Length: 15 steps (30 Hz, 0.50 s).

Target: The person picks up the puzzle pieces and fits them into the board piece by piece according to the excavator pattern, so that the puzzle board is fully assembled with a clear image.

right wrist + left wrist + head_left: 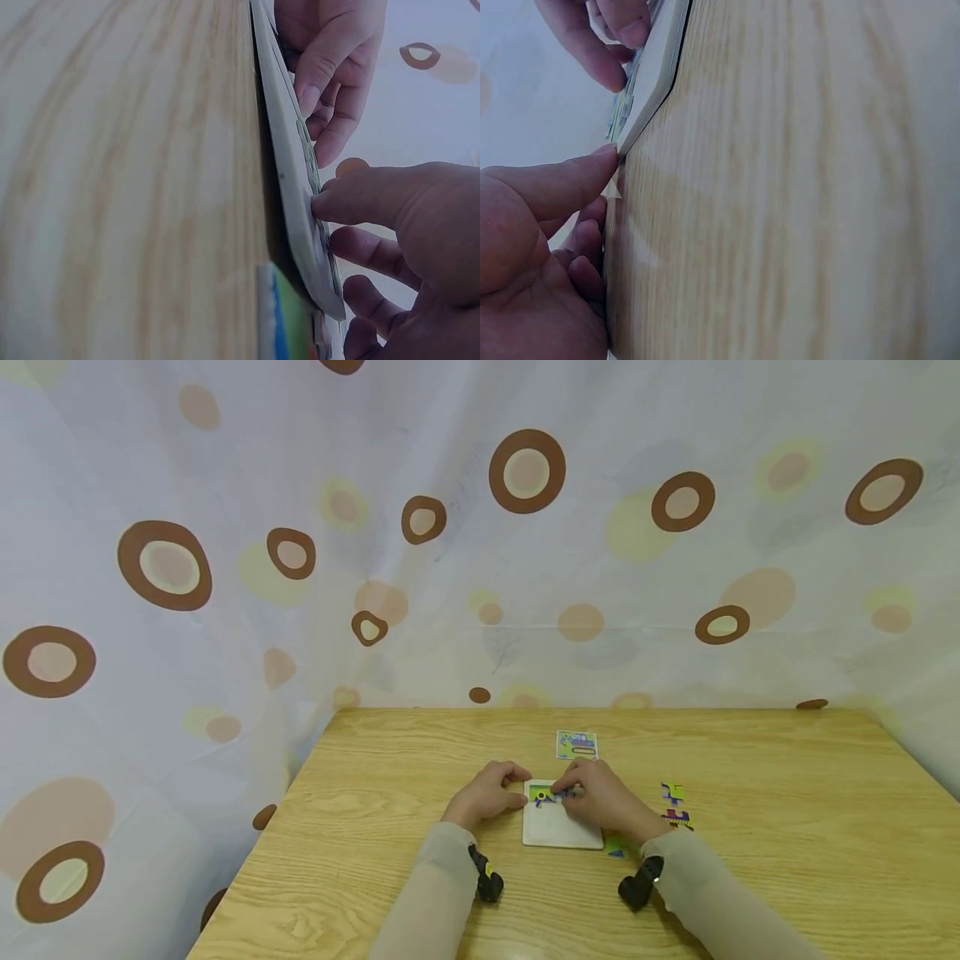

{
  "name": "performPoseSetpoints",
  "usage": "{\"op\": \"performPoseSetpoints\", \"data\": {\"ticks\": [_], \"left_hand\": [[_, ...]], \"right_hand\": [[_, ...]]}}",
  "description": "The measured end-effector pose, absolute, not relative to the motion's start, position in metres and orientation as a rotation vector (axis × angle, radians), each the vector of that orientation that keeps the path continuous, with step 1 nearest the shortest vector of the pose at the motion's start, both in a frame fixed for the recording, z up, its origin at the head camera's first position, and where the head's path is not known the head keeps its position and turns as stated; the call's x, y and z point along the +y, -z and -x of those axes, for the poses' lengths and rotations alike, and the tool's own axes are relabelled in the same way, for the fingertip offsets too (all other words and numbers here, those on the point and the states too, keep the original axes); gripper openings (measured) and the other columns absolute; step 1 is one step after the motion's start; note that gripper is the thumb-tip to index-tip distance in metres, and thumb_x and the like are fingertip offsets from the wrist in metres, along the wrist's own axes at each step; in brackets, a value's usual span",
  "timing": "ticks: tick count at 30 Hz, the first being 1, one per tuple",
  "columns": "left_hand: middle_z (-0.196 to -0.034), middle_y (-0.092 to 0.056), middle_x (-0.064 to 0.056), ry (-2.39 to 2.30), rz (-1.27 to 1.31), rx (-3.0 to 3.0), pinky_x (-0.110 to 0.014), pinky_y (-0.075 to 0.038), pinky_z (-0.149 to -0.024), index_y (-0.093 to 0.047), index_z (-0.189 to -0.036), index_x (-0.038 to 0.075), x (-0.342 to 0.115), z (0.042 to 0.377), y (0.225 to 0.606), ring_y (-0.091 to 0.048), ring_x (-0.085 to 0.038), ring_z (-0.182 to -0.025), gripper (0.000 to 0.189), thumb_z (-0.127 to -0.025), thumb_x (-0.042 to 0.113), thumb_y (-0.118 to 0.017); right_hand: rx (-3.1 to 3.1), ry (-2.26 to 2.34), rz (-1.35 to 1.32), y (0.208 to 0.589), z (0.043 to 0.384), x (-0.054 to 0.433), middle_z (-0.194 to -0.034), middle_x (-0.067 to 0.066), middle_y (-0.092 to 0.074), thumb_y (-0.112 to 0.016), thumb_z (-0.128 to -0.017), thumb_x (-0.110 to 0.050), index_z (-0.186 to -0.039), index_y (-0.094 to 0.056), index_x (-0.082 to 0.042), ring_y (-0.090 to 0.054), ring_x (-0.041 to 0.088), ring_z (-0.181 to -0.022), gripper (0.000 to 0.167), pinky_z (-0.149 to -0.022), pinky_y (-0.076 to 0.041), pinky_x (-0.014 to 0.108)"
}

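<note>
A pale square puzzle board (562, 828) lies on the table, with yellow, green and blue puzzle pieces (541, 794) in its far left part. My left hand (487, 793) rests at the board's left edge. In the left wrist view its thumb (577, 176) is straight and touches the board's corner. My right hand (600, 795) is over the far part of the board, where thumb and forefinger pinch a small bluish puzzle piece (576, 791), mostly hidden by the fingers. From the right wrist view, the right thumb (360, 196) is down at the board's surface.
A picture card (577, 745) with a colourful drawing lies beyond the board. Loose puzzle pieces (672, 792) lie to the right, and a green and blue one (615, 845) sits by the board's near right corner. A patterned curtain (450, 568) hangs behind the wooden table (360, 835).
</note>
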<state>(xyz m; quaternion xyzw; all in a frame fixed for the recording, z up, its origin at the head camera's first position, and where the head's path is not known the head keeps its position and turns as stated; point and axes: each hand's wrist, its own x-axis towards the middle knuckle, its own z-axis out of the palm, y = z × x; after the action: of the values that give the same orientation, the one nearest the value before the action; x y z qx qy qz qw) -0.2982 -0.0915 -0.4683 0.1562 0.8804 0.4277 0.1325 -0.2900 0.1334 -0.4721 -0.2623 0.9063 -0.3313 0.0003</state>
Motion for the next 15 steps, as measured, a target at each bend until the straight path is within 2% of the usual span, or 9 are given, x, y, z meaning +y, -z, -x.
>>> {"op": "performPoseSetpoints", "data": {"ticks": [4,12,15], "left_hand": [[-0.122,-0.054,-0.006,-1.236,-0.443,2.558,-0.044,-0.039,-0.098,-0.066,-0.121,0.01,-0.0909,0.2979,0.4685,-0.048,-0.024,-0.109,0.029,-0.092,0.007,-0.07],[-0.12,-0.053,-0.006,-1.219,-0.441,2.58,-0.045,-0.04,-0.096,-0.067,-0.12,0.011,-0.091,0.298,0.4699,-0.048,-0.024,-0.107,0.029,-0.092,0.008,-0.071],[-0.12,-0.053,-0.005,-1.212,-0.436,2.585,-0.044,-0.04,-0.096,-0.067,-0.121,0.012,-0.0914,0.2976,0.4705,-0.048,-0.024,-0.108,0.029,-0.092,0.01,-0.071]], "right_hand": [[2.864,1.046,0.808,0.4716,0.2891,0.1337,-0.094,-0.001,-0.065,-0.073,-0.081,0.002,-0.1,-0.078,-0.006,-0.058,0.016,-0.085,0.022,-0.073,-0.049,0.032],[2.821,1.081,0.669,0.4664,0.2858,0.1368,-0.104,0.001,-0.068,-0.074,-0.084,-0.001,-0.106,-0.076,-0.007,-0.061,0.023,-0.105,0.022,-0.092,-0.048,0.047],[2.791,1.129,0.67,0.4667,0.2838,0.1389,-0.108,0.003,-0.068,-0.072,-0.087,-0.002,-0.108,-0.075,-0.006,-0.06,0.027,-0.109,0.022,-0.093,-0.047,0.05]]}}
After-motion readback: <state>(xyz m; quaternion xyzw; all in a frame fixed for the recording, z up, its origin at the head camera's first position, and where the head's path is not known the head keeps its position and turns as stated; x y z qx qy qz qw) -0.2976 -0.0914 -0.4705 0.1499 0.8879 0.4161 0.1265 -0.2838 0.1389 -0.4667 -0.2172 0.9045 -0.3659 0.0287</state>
